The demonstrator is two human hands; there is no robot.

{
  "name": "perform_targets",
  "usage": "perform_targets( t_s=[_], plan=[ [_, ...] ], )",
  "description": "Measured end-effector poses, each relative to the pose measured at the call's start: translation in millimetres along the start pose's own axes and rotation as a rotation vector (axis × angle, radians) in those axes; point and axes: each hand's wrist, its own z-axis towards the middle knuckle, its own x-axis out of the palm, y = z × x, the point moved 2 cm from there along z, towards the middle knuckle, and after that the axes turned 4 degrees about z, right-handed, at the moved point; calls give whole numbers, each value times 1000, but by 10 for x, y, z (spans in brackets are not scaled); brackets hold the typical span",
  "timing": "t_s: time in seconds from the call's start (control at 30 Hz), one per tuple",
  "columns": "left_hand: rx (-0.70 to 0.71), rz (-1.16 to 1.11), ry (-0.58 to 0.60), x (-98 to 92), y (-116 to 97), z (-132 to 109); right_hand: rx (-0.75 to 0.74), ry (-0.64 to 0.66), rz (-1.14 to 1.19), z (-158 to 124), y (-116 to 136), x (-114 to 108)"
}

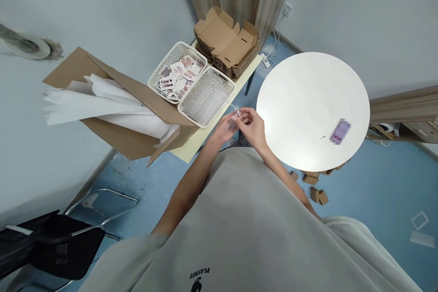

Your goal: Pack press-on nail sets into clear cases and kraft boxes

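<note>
My left hand (pixel 225 128) and my right hand (pixel 252 127) meet in front of my chest, closed around a small clear plastic piece (pixel 237 111). It looks like a thin transparent case, but its exact kind is hard to make out. Just beyond my hands, a white basket (pixel 204 124) holds several clear plastic cases (pixel 209 96). Beside it stands a second white basket (pixel 153 77) with several printed cards (pixel 178 73) that show small coloured oval shapes.
Flattened cardboard boxes (pixel 227 39) are stacked at the back of the yellow table (pixel 186 151). A big carton (pixel 137 139) with white sheets (pixel 102 100) is at left. A round white table (pixel 308 96) with a blurred purple item (pixel 340 131) stands right. A folding chair (pixel 68 246) is lower left.
</note>
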Motion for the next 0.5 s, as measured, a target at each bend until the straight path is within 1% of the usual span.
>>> perform_targets(
  t_s=[0.07,0.13,0.23,0.3,0.4,0.5],
  plan=[
    [4,51,-38,-11,-12,21,22,-29,-7,16,-56,-51],
    [20,127,-96,-11,-24,66,49,-64,0,62,-170,-145],
    [18,268,-154,24,5,195,121,-113,56,161,-455,-338],
    [-23,355,-136,81,67,317,202,-151,120,226,-701,-490],
    [-117,455,-74,219,207,527,320,-216,200,308,-1097,-740],
    [-232,555,-66,351,366,705,415,-336,246,363,-1476,-994]
  ],
)
